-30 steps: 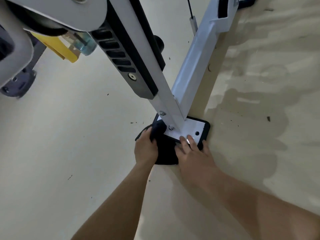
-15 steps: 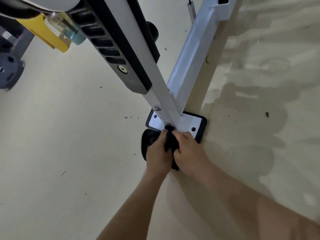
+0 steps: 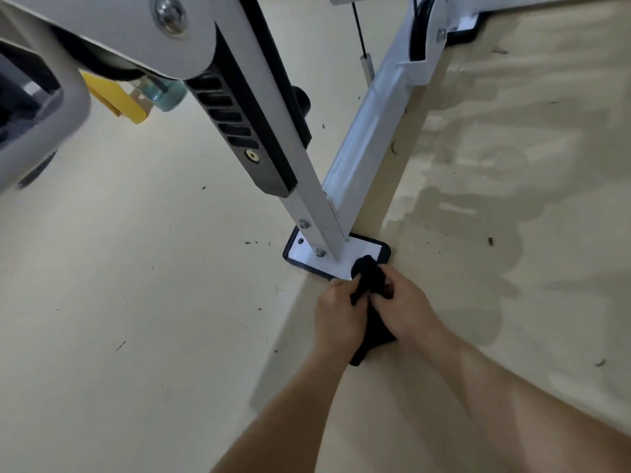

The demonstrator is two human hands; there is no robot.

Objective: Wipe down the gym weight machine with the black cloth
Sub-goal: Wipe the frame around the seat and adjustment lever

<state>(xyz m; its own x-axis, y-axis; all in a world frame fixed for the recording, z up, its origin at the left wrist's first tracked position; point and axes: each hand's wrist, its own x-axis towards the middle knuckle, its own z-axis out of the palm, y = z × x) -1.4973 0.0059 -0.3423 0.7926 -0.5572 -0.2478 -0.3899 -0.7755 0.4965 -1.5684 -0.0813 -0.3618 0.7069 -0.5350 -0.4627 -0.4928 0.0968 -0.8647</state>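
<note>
Nearest the camera, two bare forearms reach forward and down toward the white base plate [image 3: 309, 256] of the gym weight machine [image 3: 368, 145]. Just short of that plate the left hand [image 3: 336, 314] and the right hand [image 3: 408, 303] sit side by side, both with fingers curled around the black cloth [image 3: 368, 278], which is bunched between them. The cloth's upper wad presses onto the plate's near right corner, while its loose tail hangs back from the plate between the wrists and lies on the cream floor [image 3: 136, 302]. The plate itself is a white rectangle with a black rubber rim, flat on the floor, and two bolts [image 3: 320, 252] show on its left half beside the foot of the frame. From the plate's middle a white post [image 3: 317, 213] rises and leans to the left, carrying a long black slotted cover [image 3: 239, 131] on its face. A second white beam [image 3: 372, 141] runs from the plate up and to the right along the floor. Beyond the plate, above the beam, a thin black cable [image 3: 358, 29] ends in a small metal fitting. Far left of the plate, under a large white pivot housing [image 3: 153, 32] with a round bolt head, a yellow part [image 3: 116, 100] and a clear bluish piece [image 3: 164, 92] show. Right of the plate the floor bears darker patches and scattered specks.
</note>
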